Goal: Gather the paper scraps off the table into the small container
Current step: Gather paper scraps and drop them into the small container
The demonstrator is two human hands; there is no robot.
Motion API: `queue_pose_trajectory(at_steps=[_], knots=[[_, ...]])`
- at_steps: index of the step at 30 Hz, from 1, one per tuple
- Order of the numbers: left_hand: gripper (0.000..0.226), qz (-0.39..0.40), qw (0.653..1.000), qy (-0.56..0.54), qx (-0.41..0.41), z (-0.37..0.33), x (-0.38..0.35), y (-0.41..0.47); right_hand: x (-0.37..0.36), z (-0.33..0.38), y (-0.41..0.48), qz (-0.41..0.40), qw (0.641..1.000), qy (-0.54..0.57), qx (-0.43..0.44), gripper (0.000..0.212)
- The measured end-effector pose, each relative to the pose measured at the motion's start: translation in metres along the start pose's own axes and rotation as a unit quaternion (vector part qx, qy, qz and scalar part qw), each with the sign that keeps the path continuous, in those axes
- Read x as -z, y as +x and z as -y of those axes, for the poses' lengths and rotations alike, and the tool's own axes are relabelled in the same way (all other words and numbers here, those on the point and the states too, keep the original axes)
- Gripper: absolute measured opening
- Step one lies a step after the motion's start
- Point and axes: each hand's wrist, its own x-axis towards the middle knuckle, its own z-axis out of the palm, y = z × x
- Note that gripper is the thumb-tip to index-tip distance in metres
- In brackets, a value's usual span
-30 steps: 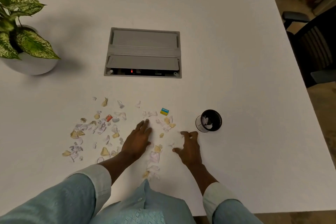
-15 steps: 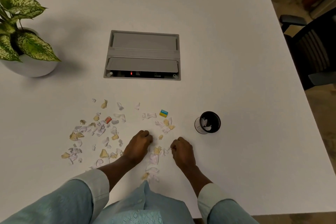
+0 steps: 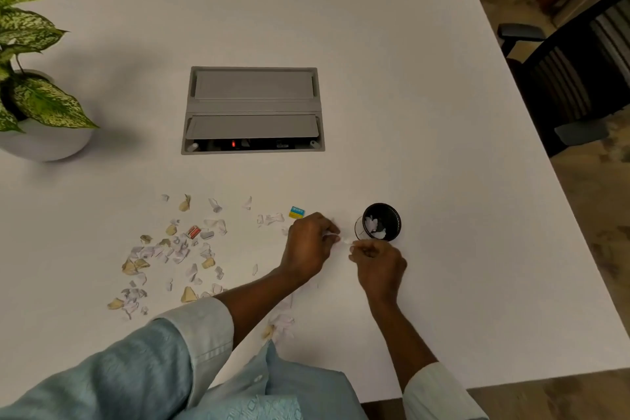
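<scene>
Several white and tan paper scraps (image 3: 170, 252) lie scattered over the white table (image 3: 426, 112), left of centre. The small container (image 3: 379, 222), clear with a black rim, stands upright to the right with white scraps inside. My left hand (image 3: 308, 247) is closed around a bunch of scraps, just left of the container. My right hand (image 3: 380, 264) is closed on scraps too, right below the container. Both fists nearly touch, with white bits showing between them. A blue and yellow scrap (image 3: 296, 212) lies beside my left hand. A few scraps (image 3: 279, 322) sit near my chest.
A grey cable hatch (image 3: 254, 111) is set into the table's middle. A potted plant (image 3: 30, 78) stands at the far left. A dark chair (image 3: 572, 78) sits beyond the right edge. The table's front edge runs close to my body.
Both hands closed over scraps in the middle of the pile and moved right, up to the container. The scraps near the centre are gone from the table.
</scene>
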Motion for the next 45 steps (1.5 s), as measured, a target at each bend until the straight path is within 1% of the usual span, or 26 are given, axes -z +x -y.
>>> queue_pose_trajectory(at_steps=[2, 5, 12, 16, 20, 24, 27, 30, 32, 34, 36, 39, 40, 42, 44, 45], knots=[[0.006, 0.005, 1.0, -0.002, -0.011, -0.015, -0.008, 0.012, 0.014, 0.008, 0.012, -0.039, 0.999, 0.018, -0.005, 0.008], [0.005, 0.023, 1.0, 0.0, -0.018, -0.032, -0.021, 0.029, 0.031, 0.015, 0.03, -0.076, 0.997, 0.004, -0.013, 0.006], [0.01, 0.081, 0.995, 0.052, -0.019, -0.056, -0.049, 0.065, 0.045, 0.024, 0.059, -0.095, 0.994, -0.035, -0.051, 0.006], [0.008, 0.114, 0.991, 0.068, -0.014, -0.066, -0.06, 0.079, 0.044, 0.023, 0.062, -0.1, 0.991, -0.049, -0.071, 0.003], [0.016, 0.153, 0.985, 0.073, -0.025, -0.072, -0.065, 0.082, 0.043, 0.021, 0.062, -0.112, 0.989, -0.038, -0.083, 0.009], [0.018, 0.151, 0.981, 0.101, -0.065, -0.072, -0.063, 0.076, 0.043, 0.022, 0.059, -0.13, 0.988, -0.034, -0.077, 0.014], [0.015, 0.119, 0.983, 0.103, -0.095, -0.065, -0.058, 0.066, 0.041, 0.026, 0.053, -0.153, 0.986, -0.033, -0.054, 0.011], [0.013, 0.084, 0.988, 0.087, -0.092, -0.05, -0.052, 0.055, 0.034, 0.026, 0.046, -0.163, 0.986, -0.037, -0.019, 0.01], [0.015, 0.061, 0.992, 0.09, -0.067, -0.033, -0.044, 0.046, 0.026, 0.024, 0.039, -0.144, 0.989, -0.019, 0.014, 0.011], [0.015, 0.047, 0.992, 0.108, -0.035, -0.008, -0.031, 0.035, 0.014, 0.019, 0.03, -0.095, 0.995, 0.012, 0.035, 0.01], [0.015, 0.05, 0.988, 0.146, -0.003, 0.022, -0.014, 0.021, 0.001, 0.013, 0.021, -0.042, 0.997, 0.038, 0.044, 0.012], [0.018, 0.056, 0.975, 0.21, 0.046, 0.066, 0.012, -0.001, -0.018, 0.006, 0.01, 0.017, 0.997, 0.034, 0.061, 0.017], [0.023, 0.055, 0.971, 0.224, 0.061, 0.079, 0.019, -0.008, -0.024, 0.004, 0.007, 0.033, 0.997, 0.02, 0.073, 0.017], [0.04, 0.057, 0.962, 0.253, 0.088, 0.098, 0.031, -0.02, -0.034, 0.0, 0.002, 0.066, 0.991, -0.033, 0.109, 0.016], [0.064, 0.081, 0.949, 0.284, 0.114, 0.113, 0.038, -0.03, -0.044, -0.003, 0.001, 0.105, 0.979, -0.107, 0.135, 0.017], [0.078, 0.097, 0.942, 0.294, 0.129, 0.119, 0.039, -0.035, -0.05, -0.004, 0.001, 0.13, 0.972, -0.143, 0.137, 0.024]])
